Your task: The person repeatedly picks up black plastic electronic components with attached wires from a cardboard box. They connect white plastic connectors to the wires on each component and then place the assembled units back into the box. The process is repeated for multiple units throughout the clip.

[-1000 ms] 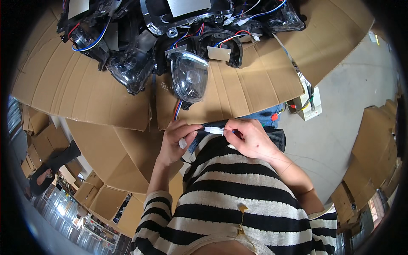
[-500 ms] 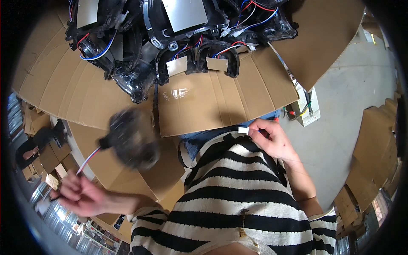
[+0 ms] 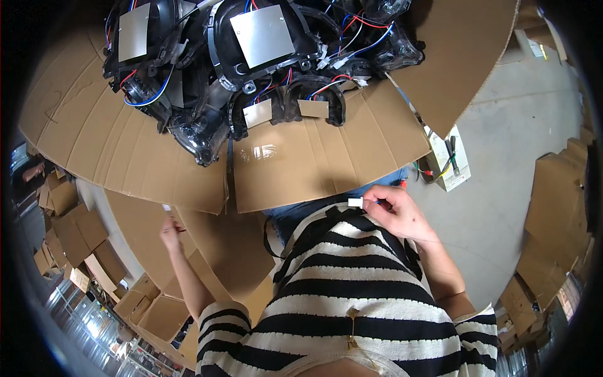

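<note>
My right hand (image 3: 396, 212) is closed in a pinch on a small white plug connector (image 3: 355, 202), close in front of the striped shirt. A bit of dark blue wire shows at its fingers. Off to the left, my left hand (image 3: 171, 234) hangs beside a cardboard flap with its fingers drawn together. A small whitish piece (image 3: 166, 208) appears just past these fingers; whether they grip it is unclear. Above, on cardboard, black lamp-like housings (image 3: 217, 53) lie piled, some wrapped in clear film, with red, blue and white wires and a silvery plate (image 3: 262, 36).
A bent cardboard sheet (image 3: 326, 160) spreads between me and the pile. On the floor at right stands a white box-shaped device (image 3: 453, 164) with cables and clips. More cardboard boxes (image 3: 553, 201) line the right side, and others (image 3: 78, 229) stand at left.
My left hand has swung inward and up beside the cardboard. The blurred black housing that hung from wires at that hand is out of sight. My right hand keeps its pinch, shifted slightly.
</note>
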Tool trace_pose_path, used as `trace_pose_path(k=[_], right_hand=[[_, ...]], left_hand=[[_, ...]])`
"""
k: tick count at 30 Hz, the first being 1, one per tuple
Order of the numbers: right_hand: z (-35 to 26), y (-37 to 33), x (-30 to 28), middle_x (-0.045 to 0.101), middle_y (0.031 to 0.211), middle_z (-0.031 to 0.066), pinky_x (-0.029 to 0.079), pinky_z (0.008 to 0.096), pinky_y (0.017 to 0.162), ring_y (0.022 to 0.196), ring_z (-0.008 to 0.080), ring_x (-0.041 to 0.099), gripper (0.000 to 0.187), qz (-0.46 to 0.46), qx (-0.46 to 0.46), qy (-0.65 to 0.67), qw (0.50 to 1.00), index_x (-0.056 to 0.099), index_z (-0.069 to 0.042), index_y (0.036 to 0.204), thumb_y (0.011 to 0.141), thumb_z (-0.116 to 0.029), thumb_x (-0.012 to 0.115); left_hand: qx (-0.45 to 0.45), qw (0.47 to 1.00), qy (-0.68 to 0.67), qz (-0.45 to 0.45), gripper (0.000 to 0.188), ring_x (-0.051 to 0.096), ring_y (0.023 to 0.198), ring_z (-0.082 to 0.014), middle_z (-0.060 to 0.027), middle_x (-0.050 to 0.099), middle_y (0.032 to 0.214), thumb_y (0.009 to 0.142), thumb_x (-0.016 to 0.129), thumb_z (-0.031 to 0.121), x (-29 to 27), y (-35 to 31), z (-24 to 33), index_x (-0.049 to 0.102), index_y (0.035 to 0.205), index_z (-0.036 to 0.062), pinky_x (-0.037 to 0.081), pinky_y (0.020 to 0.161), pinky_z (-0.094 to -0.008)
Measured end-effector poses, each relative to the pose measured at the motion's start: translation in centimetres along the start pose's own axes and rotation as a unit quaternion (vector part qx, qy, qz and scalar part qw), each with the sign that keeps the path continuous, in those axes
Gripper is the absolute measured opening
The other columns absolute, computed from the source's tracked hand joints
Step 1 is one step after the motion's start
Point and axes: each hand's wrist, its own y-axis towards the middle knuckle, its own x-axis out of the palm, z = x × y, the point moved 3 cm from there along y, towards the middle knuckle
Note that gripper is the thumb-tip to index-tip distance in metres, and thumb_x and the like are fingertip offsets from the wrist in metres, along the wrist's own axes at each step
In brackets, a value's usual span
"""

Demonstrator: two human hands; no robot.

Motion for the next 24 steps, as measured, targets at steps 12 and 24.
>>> trace_pose_path(k=[12, 24], right_hand=[[-0.1, 0.0, 0.1, 0.051, 0.058, 0.007, 0.034, 0.025, 0.044, 0.047, 0.0112, 0.043, 0.008, 0.022, -0.02, -0.028, 0.999, 0.056, -0.001, 0.077, 0.075, -0.008, 0.053], [0.7, -1.4, -0.3, 0.049, 0.057, 0.0077, 0.035, 0.0264, 0.045, 0.047, 0.013, 0.044, 0.008, 0.042, -0.034, -0.024, 0.998, 0.055, -0.001, 0.078, 0.075, -0.008, 0.052]], left_hand=[[0.309, 0.911, -0.005, -0.273, 0.028, 0.055, 0.084, -0.0154, -0.0128, 0.054, 0.107, 0.077, 0.054, 0.006, 22.9, -18.6, 24.7, 0.053, 0.106, 0.0026, 0.046, 0.066, -0.025], [0.561, 0.779, 0.216, -0.178, 0.028, 0.054, 0.08, -0.0252, -0.0096, 0.055, 0.087, 0.069, 0.064, 0.021, 36.9, -16.0, 26.7, 0.059, 0.094, 0.0122, 0.043, 0.07, -0.0355]])
